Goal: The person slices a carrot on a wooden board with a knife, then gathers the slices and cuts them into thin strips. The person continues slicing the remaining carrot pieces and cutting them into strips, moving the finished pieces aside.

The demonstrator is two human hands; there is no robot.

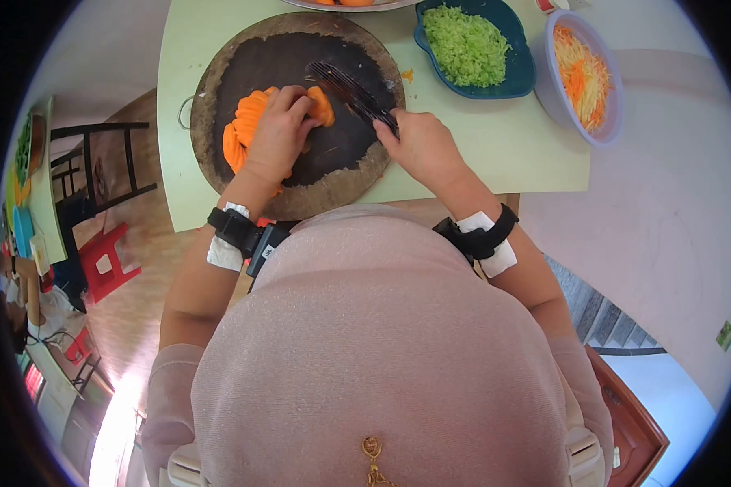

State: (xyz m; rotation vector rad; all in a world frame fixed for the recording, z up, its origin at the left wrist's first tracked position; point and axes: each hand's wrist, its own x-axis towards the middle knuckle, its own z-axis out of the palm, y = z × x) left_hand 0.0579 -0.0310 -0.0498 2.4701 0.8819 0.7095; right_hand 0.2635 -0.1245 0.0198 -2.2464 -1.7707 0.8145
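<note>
On the round wooden chopping board (pixel 211 166), dark and worn in the middle, lies a pile of orange carrot slices (pixel 248 118). My left hand (pixel 281 130) presses down on the carrot with bent fingers, and a carrot piece (pixel 322 107) sticks out to the right of the fingertips. My right hand (pixel 422 142) is wrapped round the handle of a dark-bladed knife (pixel 351 91). The blade points up and left, tilted over the board, a little apart from the carrot. Part of the carrot pile is hidden under my left hand and wrist.
Right of the board stand a dark teal basin (pixel 528 75) of chopped green vegetable and a lilac basin (pixel 613 89) of orange and pale shreds. A metal bowl (pixel 382 5) sits at the table's (pixel 495 162) far side. Off left are a red stool (pixel 110 264) and a black chair (pixel 89 162).
</note>
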